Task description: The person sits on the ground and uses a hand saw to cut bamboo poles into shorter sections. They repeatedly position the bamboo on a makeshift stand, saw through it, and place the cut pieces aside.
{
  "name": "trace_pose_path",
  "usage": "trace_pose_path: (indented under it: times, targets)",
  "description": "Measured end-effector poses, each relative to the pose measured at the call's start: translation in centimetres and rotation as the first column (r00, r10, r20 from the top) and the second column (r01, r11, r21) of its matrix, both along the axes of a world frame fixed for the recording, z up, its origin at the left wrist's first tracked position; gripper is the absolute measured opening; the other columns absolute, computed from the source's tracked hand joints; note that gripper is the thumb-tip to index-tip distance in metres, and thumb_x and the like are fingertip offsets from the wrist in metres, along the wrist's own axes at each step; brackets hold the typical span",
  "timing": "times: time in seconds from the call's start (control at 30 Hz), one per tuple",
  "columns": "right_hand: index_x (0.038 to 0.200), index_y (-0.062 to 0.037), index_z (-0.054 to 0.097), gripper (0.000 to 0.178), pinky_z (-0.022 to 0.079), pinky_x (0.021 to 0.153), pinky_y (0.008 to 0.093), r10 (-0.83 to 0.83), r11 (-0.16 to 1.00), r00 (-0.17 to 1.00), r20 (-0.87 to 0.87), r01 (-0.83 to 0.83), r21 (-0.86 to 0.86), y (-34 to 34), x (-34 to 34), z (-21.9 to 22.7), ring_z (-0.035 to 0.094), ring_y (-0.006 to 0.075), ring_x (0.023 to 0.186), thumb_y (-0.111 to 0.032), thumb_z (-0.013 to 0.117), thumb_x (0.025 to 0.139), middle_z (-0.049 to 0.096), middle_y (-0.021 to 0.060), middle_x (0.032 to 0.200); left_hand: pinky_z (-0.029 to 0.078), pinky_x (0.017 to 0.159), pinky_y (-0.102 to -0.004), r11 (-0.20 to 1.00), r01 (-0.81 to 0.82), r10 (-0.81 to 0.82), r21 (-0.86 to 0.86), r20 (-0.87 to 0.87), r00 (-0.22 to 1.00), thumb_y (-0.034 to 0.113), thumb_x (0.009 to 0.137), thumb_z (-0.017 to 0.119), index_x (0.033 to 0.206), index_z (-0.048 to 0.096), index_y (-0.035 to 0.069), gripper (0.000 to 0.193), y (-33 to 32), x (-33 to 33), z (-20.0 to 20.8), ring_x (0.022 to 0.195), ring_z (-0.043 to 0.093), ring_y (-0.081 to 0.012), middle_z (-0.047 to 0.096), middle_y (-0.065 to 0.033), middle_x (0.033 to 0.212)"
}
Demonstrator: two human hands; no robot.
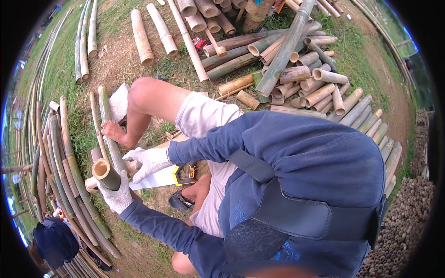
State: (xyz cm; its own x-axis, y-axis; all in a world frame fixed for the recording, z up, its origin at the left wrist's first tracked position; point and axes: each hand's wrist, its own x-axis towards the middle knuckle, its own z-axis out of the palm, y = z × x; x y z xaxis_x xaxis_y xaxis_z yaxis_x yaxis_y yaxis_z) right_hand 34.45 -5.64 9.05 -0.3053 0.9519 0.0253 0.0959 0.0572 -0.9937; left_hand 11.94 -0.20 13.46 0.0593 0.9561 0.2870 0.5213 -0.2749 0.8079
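Note:
My left hand (117, 196), in a white knitted glove, is wrapped round a short green bamboo tube (107, 178) whose hollow cut end faces up. My right hand (149, 163), gloved too, has its fingers apart beside a long green bamboo pole (111, 139). Below that hand lies a handsaw with a pale blade (155, 180) and a yellow-and-black handle (184, 173); nothing shows that the hand grips it. My bare foot (114, 133) rests against the pole, close to a thinner bamboo stick (96, 121). A whitish block (119, 103) stands by the pole's far end.
Long bamboo poles (69, 171) lie along the left. Cut bamboo tubes (320, 95) are heaped at the upper right, with a thick green pole (285, 51) across them. Many small pieces (403, 231) are stacked at the lower right. A dark blue bundle (54, 241) is at the lower left.

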Motion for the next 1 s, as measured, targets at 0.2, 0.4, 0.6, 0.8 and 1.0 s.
trace_pose_path:
  times: [0.2, 0.4, 0.6, 0.8, 1.0]
  targets:
    - [0.15, -0.001, 0.055, 0.088, 0.052, 0.111, 0.0475, -0.074, 0.974, 0.996, 0.053, 0.061, 0.219, 0.5, 1.1, 6.7, 0.062, 0.0368, 0.132, -0.042, 0.091, 0.081, 0.058, 0.0269, 0.148, 0.054, 0.113, -0.0409, 0.978, 0.184, -0.167, 0.094, -0.171, 0.971, 0.018, 0.079, 0.1, 0.157, 0.054, 0.001, 0.092, -3.3, 9.2, 10.5, 0.131, 0.067, -0.0234, 0.068, -0.0151, 0.146]
    - [0.139, -0.0009, 0.065, 0.059, 0.056, 0.106, 0.0444, -0.191, 0.932, 0.834, -0.518, 0.32, 0.171, 1.3, 10.2, 12.8, 0.071, 0.0302, 0.117, -0.029, 0.084, 0.09, 0.07, 0.0193, 0.134, 0.051, 0.118, -0.0441, 0.721, 0.436, -0.312, 0.539, -0.31, 0.898, 0.016, 0.085, 0.096, 0.16, 0.052, 0.001, 0.088, -6.0, 18.1, 16.1, 0.139, 0.062, -0.0296, 0.062, -0.0178, 0.153]
    - [0.134, -0.0017, 0.069, 0.043, 0.057, 0.103, 0.0425, -0.332, 0.778, 0.546, -0.769, 0.62, 0.105, -4.2, 19.6, 14.4, 0.074, 0.0263, 0.109, -0.022, 0.079, 0.097, 0.076, 0.0143, 0.126, 0.056, 0.111, -0.0411, 0.829, 0.112, -0.138, 0.548, 0.005, 0.99, 0.013, 0.106, 0.075, 0.152, 0.05, -0.008, 0.056, -2.4, 13.9, 17.3, 0.126, 0.071, -0.0287, 0.071, -0.0213, 0.138]
    - [0.141, -0.0044, 0.063, 0.051, 0.055, 0.104, 0.0433, -0.693, 0.374, 0.061, -0.718, 0.882, -0.286, -19.0, 32.6, 5.3, 0.07, 0.0279, 0.115, -0.03, 0.078, 0.099, 0.072, 0.0143, 0.131, 0.054, 0.11, -0.0386, 0.916, -0.089, 0.073, 0.392, 0.054, 0.996, 0.025, 0.103, 0.08, 0.147, 0.063, -0.004, 0.055, 5.3, 2.9, 13.9, 0.123, 0.07, -0.0253, 0.071, -0.0192, 0.138]
    - [0.149, -0.0071, 0.057, 0.06, 0.053, 0.105, 0.044, -0.77, -0.128, -0.392, -0.503, 0.868, -0.481, -30.7, 42.4, -2.4, 0.065, 0.0294, 0.121, -0.037, 0.076, 0.101, 0.068, 0.0143, 0.136, 0.054, 0.11, -0.0414, 0.972, -0.134, 0.151, 0.195, -0.075, 0.986, 0.03, 0.101, 0.082, 0.145, 0.065, -0.003, 0.057, 9.6, -1.9, 4.9, 0.129, 0.065, -0.0281, 0.069, -0.0186, 0.142]
